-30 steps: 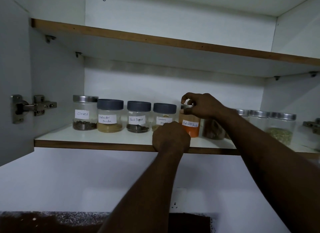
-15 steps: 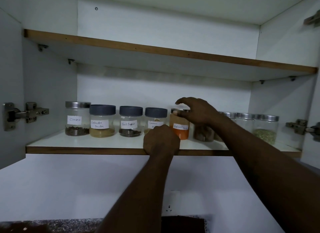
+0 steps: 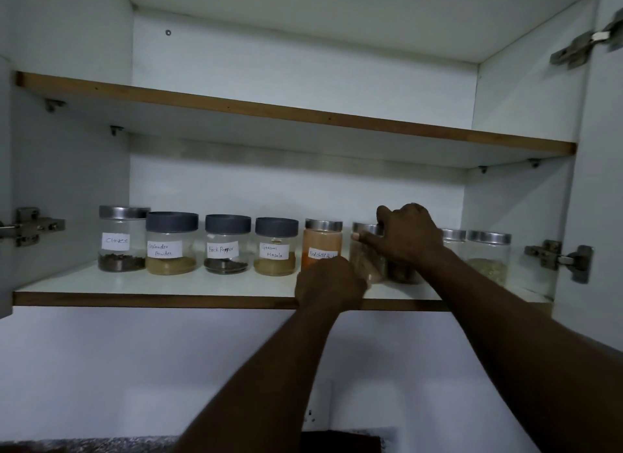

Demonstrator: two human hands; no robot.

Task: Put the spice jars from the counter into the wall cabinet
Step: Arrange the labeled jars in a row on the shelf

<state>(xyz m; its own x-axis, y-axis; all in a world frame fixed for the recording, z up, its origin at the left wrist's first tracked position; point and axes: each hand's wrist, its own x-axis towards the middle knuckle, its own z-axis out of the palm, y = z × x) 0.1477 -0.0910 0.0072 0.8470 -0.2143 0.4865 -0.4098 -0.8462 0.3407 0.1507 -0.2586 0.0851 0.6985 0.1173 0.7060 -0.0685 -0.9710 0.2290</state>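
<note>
Spice jars stand in a row on the lower cabinet shelf (image 3: 135, 289): cloves (image 3: 122, 238), coriander powder (image 3: 171, 243), black pepper (image 3: 227, 243), garam masala (image 3: 275, 246) and red chilli powder (image 3: 322, 242). My right hand (image 3: 406, 235) grips the steel lid of a brownish spice jar (image 3: 365, 260) just right of the red chilli jar. My left hand (image 3: 328, 280) is curled at the shelf's front edge, below the red chilli jar and touching the brownish jar's lower left side. Two steel-lidded jars (image 3: 488, 255) stand further right, partly hidden behind my right arm.
The upper shelf (image 3: 303, 114) holds nothing in view. Door hinges stick out at the left (image 3: 32, 226) and right (image 3: 559, 259) cabinet sides. A dark counter edge (image 3: 84, 444) shows at the bottom.
My right hand let go of the red chilli jar's lid and moved right onto the neighbouring jar's lid. My left hand shifted slightly right along the shelf edge.
</note>
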